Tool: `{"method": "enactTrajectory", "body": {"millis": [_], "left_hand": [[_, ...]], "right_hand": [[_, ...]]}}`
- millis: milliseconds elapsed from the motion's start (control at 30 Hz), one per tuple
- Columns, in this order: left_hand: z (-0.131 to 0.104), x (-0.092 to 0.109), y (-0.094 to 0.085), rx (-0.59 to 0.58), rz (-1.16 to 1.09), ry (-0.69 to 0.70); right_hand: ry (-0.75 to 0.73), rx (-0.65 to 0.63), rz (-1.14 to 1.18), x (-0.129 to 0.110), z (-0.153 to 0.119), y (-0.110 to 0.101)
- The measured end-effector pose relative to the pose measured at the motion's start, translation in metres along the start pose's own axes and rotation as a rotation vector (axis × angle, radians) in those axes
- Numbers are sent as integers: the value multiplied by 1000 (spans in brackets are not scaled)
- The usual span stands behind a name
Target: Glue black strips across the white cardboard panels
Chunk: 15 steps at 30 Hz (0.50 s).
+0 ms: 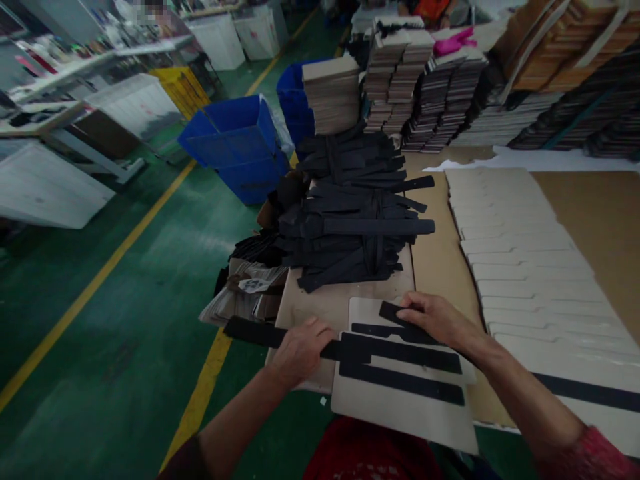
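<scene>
My left hand (304,352) is closed around a long black strip (250,331), whose far end sticks out left past the table edge. The strip's right end lies over a beige board (400,417) in front of me. Two black strips (400,382) lie across that board. Behind it, partly covered, is a second beige board (364,311) with another black strip (373,330) on it. My right hand (435,317) pinches a short black strip (390,312) above this rear board; its right end is hidden under my fingers.
Bundles of black strips (355,227) are piled beyond my hands. Overlapping beige boards (530,267) run along the right. Stacked boards (397,73) stand at the back. A blue bin (240,147) and a box of boards (243,293) are at the left, beside green floor.
</scene>
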<state>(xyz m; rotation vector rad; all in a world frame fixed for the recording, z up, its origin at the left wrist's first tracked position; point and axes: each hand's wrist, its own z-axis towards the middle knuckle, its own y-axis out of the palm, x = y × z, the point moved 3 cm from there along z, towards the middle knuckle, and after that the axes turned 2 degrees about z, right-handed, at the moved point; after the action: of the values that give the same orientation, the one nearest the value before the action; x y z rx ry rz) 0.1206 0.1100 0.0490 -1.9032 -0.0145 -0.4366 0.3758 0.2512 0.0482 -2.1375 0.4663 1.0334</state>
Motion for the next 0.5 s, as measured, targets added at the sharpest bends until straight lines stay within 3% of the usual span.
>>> {"method": "enactTrajectory", "body": {"millis": [200,333,500], "left_hand": [[46,-3,48,121,71,165],[53,-10,67,152,78,169],[52,-17,76,168,72,178]], "right_hand": [[-101,-140,-212,-2,58,47],[-93,-162,-285,4,78,62],[-42,-142,-407,8,88,70]]}}
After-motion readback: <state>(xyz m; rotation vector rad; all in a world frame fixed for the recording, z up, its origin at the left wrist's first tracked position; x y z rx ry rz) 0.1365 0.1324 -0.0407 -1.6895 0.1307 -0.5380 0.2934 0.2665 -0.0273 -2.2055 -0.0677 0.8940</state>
